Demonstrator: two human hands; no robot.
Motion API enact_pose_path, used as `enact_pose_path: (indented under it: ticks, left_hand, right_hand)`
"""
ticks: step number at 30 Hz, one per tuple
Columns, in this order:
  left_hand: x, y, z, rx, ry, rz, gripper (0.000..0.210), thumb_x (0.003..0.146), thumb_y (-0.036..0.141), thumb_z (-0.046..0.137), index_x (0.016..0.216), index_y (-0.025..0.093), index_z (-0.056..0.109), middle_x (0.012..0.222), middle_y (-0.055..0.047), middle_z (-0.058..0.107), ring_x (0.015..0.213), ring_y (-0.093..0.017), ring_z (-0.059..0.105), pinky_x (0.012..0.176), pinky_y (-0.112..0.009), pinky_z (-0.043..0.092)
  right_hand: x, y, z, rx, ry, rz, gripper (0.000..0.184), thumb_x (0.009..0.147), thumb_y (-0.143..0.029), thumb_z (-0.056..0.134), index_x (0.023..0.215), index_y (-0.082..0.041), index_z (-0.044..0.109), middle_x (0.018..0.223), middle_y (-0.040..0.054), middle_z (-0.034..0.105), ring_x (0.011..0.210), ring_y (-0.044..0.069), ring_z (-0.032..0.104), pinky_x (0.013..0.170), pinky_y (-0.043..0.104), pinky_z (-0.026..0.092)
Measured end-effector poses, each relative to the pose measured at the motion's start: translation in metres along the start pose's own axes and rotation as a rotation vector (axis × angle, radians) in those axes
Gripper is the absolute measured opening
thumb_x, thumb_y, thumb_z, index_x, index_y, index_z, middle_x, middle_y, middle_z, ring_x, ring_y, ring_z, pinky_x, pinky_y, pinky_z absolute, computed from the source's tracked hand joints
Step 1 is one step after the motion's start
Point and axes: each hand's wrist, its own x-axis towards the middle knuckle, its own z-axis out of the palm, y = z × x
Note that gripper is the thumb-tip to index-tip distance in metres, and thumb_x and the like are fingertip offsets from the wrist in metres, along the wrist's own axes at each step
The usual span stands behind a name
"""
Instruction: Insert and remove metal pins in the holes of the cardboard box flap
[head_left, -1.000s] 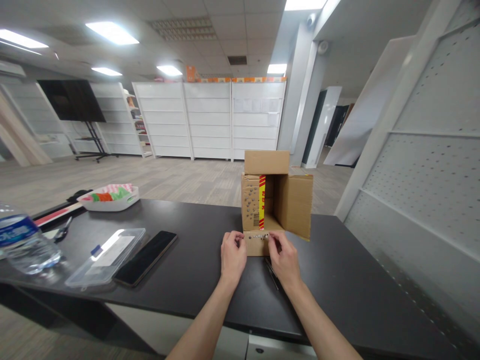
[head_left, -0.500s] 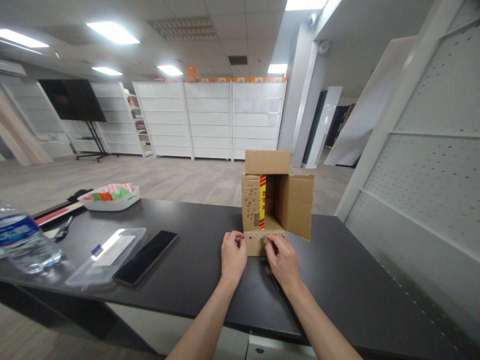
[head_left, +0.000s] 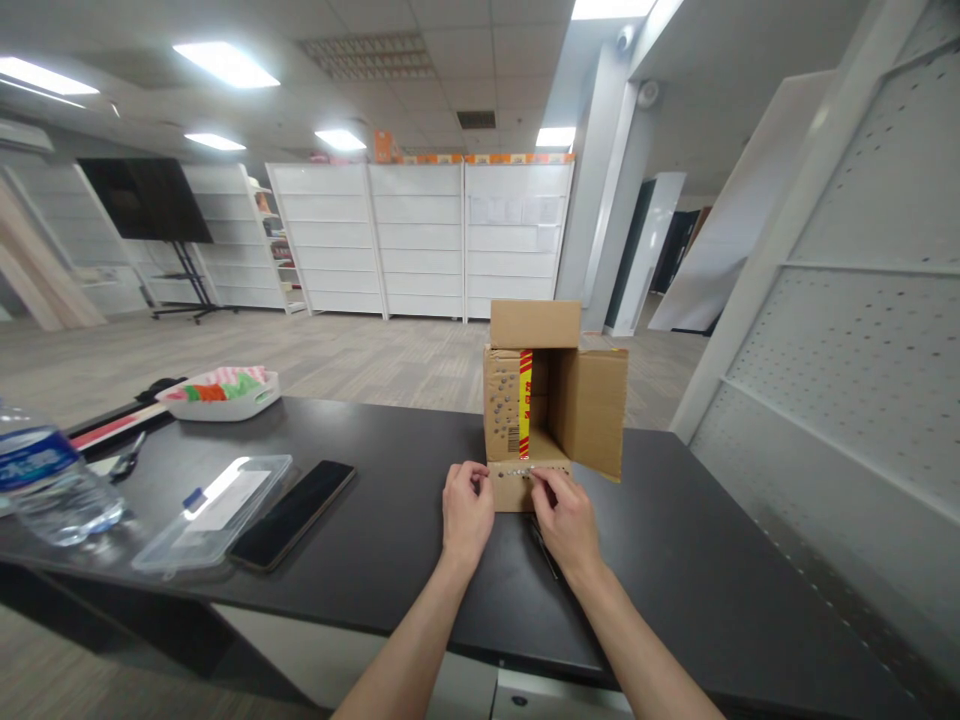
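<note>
A cardboard box [head_left: 500, 405] stands on the dark table with its opening towards me and its flaps spread. Along its lower flap [head_left: 514, 495] runs a row of small dark and shiny dots; more dots mark the left flap beside a red and yellow strip [head_left: 525, 405]. My left hand [head_left: 469, 508] is closed, thumb and fingers curled at the left edge of the lower flap. Over the right part of that flap, my right hand [head_left: 568, 520] is pinched at the dot row; whatever lies between its fingertips is too small to tell. A thin dark tool [head_left: 541, 548] lies partly hidden under my right hand.
Left of my hands lie a black phone [head_left: 294, 515] and a clear plastic case [head_left: 214, 512]. A water bottle [head_left: 56, 480] is at the far left, and a white basket [head_left: 225, 408] with colourful contents sits behind. A perforated white panel [head_left: 847, 380] rises on the right.
Almost nothing differs. My right hand has shifted very slightly at the dot row; my left hand and the box stay in place.
</note>
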Motion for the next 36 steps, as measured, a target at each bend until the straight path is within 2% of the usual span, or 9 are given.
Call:
enact_pose_path:
  ticks: [11,16,28,36]
  left_hand:
    - [0.000,0.000,-0.001,0.009,0.009,0.012,0.016,0.079,0.013,0.048,0.080,0.020,0.063,0.081,-0.003,0.058,0.075,-0.016,0.057,0.072,-0.027,0.044]
    - [0.000,0.001,-0.001,0.013,0.013,0.016,0.017,0.079,0.013,0.048,0.080,0.020,0.064,0.081,-0.003,0.059,0.075,-0.016,0.058,0.071,-0.027,0.044]
    - [0.000,0.000,-0.001,-0.006,0.007,0.005,0.017,0.079,0.012,0.048,0.080,0.019,0.064,0.083,-0.003,0.058,0.078,-0.016,0.058,0.073,-0.028,0.045]
    - [0.000,0.001,-0.001,0.002,-0.003,-0.008,0.017,0.079,0.012,0.048,0.080,0.019,0.063,0.083,-0.003,0.058,0.078,-0.015,0.057,0.073,-0.027,0.044]
  right_hand:
    - [0.001,0.001,0.000,-0.015,-0.012,0.043,0.027,0.092,-0.024,0.042,0.102,-0.021,0.068,0.099,0.0064,0.072,0.091,0.020,0.066,0.083,0.032,0.047]
    - [0.000,0.001,0.000,-0.035,-0.061,0.073,0.028,0.090,-0.021,0.042,0.100,-0.022,0.068,0.099,0.0053,0.072,0.093,0.020,0.066,0.085,0.031,0.047]
    - [-0.004,0.000,-0.011,0.066,0.047,0.184,0.029,0.089,-0.029,0.042,0.091,-0.020,0.069,0.090,0.0060,0.072,0.082,0.020,0.065,0.077,0.031,0.048]
    - [-0.014,0.008,-0.027,0.066,-0.073,0.231,0.025,0.085,-0.030,0.046,0.084,-0.020,0.069,0.085,0.0053,0.071,0.077,0.020,0.064,0.073,0.030,0.047]
